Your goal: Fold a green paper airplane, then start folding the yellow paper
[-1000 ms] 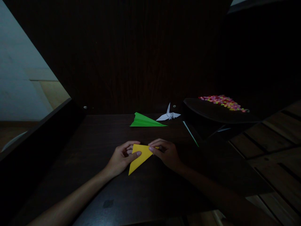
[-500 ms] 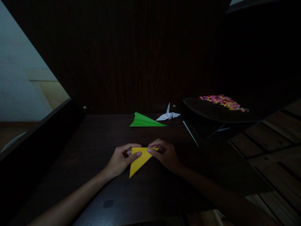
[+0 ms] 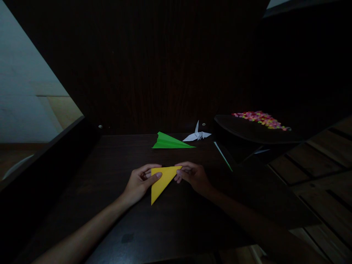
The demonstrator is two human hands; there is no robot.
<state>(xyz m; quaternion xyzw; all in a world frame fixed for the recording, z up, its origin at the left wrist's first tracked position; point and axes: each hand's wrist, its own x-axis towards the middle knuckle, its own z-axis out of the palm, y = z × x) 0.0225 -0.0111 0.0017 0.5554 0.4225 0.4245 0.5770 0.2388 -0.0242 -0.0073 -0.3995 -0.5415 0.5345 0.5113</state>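
A dark wooden table (image 3: 115, 165) carries everything, with a tall dark panel rising along its far edge. At the right edge sits a dark tray (image 3: 247, 132), raised a little above the tabletop, with a scatter of small bright pieces (image 3: 260, 119) on its far part; what they are is too small to tell.

Near the far edge, about the middle, lies a green plane (image 3: 170, 141), its point toward the right. Just right of it stands a white crane (image 3: 197, 135), close to the tray's left rim but apart from it. A thin green strip (image 3: 223, 157) lies slanted by the tray's near-left side.

The yellow paper (image 3: 161, 180) sits in the middle of the table, nearer the person than the green plane. It is folded into a long triangle: the wide end is up at the hands, and the long axis runs down and slightly left to a sharp tip pointing at the near edge.

The left hand (image 3: 140, 182) grasps the paper's left side, thumb lying across the yellow face, fingers curled behind. The right hand (image 3: 192, 176) pinches the upper right corner with its fingertips. Both hands touch it, with the left hand nearer to the long tip.
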